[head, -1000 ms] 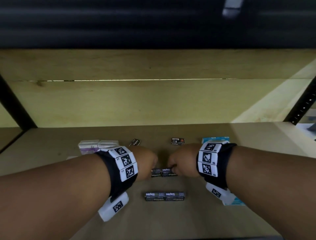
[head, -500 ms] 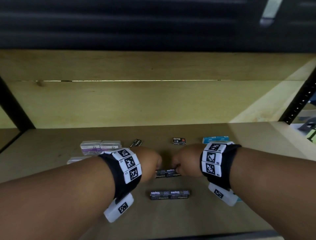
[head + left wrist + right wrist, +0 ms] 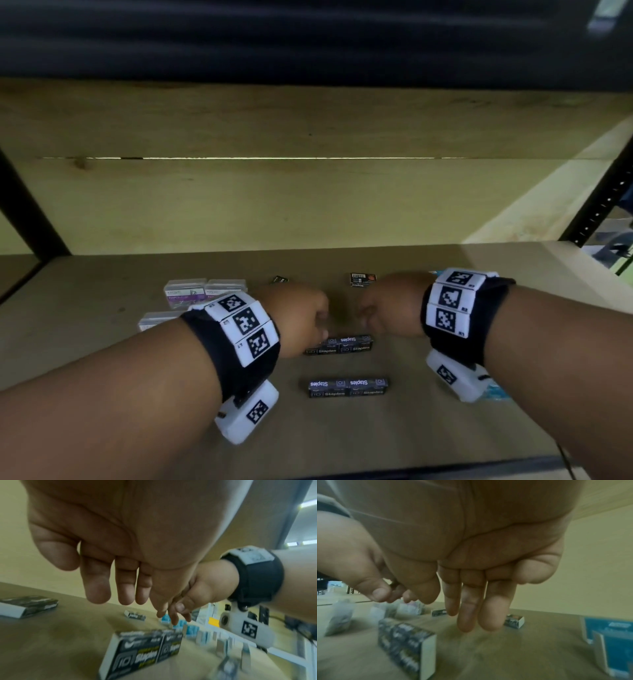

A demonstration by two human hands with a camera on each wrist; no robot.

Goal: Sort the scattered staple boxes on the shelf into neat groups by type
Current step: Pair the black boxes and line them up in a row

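Note:
Two pairs of black "Staples" boxes lie end to end on the wooden shelf (image 3: 102, 342): the far pair (image 3: 339, 344) and the near pair (image 3: 347, 387). My left hand (image 3: 305, 318) hovers just behind the far pair's left end, and my right hand (image 3: 383, 308) behind its right end. The left wrist view shows the left fingers (image 3: 97, 588) hanging loose above that pair (image 3: 145, 646), holding nothing. In the right wrist view the right fingers (image 3: 467, 612) hang the same way, apart from the pair (image 3: 407, 642). Two small black boxes (image 3: 280, 279) (image 3: 362, 279) lie farther back.
Clear boxes with purple labels (image 3: 205, 291) sit at the back left, another (image 3: 154, 320) partly behind my left wrist. Blue boxes (image 3: 616, 642) stand at the right, mostly hidden by my right arm in the head view. Black uprights (image 3: 603, 205) flank the shelf, with a wooden back wall behind.
Both hands have let go of the ends of the far black pair and lifted up and back. The pair stays on the shelf, lined up.

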